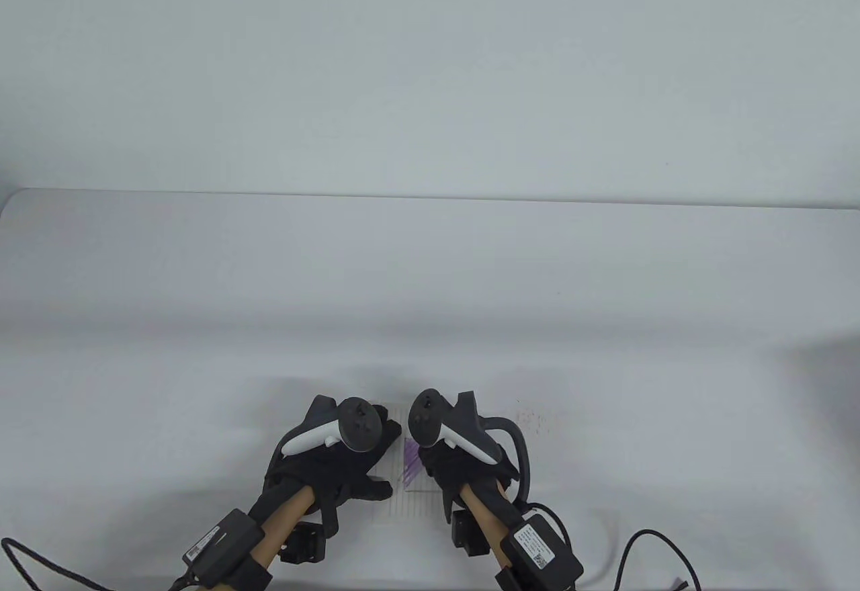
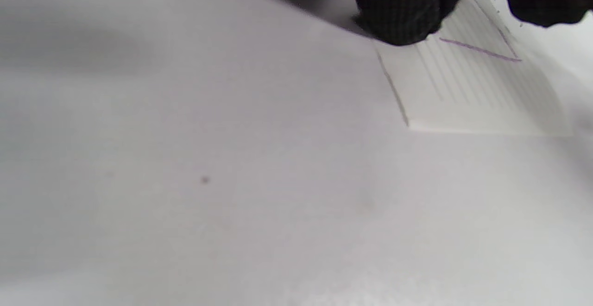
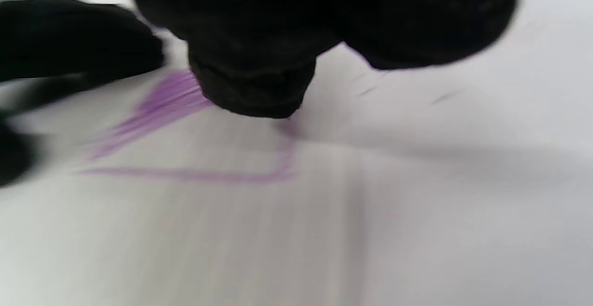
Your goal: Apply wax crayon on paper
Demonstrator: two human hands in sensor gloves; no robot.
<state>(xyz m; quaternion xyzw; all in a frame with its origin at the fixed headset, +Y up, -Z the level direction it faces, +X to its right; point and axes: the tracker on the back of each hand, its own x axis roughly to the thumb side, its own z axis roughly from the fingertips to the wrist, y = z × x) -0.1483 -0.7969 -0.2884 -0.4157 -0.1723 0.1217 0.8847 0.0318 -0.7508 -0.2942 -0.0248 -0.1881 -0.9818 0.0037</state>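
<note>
A small lined paper (image 1: 403,493) lies on the white table near its front edge, between my hands. Purple crayon strokes (image 1: 408,463) cover its upper part; in the right wrist view they show as a shaded patch (image 3: 162,107) above an outline. My left hand (image 1: 384,457) rests spread on the paper's left edge, and a fingertip (image 2: 403,14) presses its corner. My right hand (image 1: 424,460) is bunched, fingertips (image 3: 255,84) down on the paper (image 3: 278,232) at the strokes' end. The crayon is hidden inside those fingers.
The white table (image 1: 430,295) stretches far behind and to both sides of the paper. Faint reddish specks (image 1: 531,416) mark the surface right of my right hand. Cables (image 1: 645,551) trail from both wrists at the front edge.
</note>
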